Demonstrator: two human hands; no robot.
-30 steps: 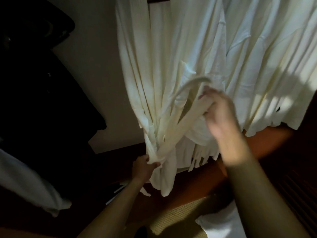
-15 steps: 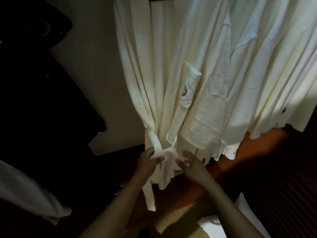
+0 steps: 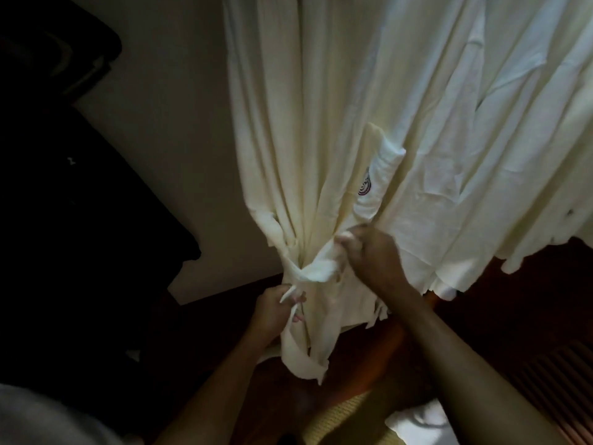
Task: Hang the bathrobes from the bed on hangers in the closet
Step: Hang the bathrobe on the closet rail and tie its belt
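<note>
A white bathrobe (image 3: 308,130) hangs in the closet, its pocket bearing a small round logo (image 3: 365,187). Its belt (image 3: 316,271) crosses the gathered waist in a half-tied knot. My left hand (image 3: 276,311) grips the belt's lower end, which dangles below. My right hand (image 3: 369,252) holds the belt's other end just right of the knot, fingers curled round the cloth. A second white bathrobe (image 3: 500,123) hangs close on the right, touching the first. The hangers are out of view above.
The pale closet wall (image 3: 167,123) lies behind the robes. A dark shape (image 3: 80,220) fills the left side. Below are a reddish wooden floor (image 3: 500,316), a woven mat (image 3: 346,422) and white cloth (image 3: 420,425) at the bottom.
My right hand dropped from chest height to the waist, then pulled the belt end up and right. My left hand pulled the other end downward, and the knot has drawn tighter.
</note>
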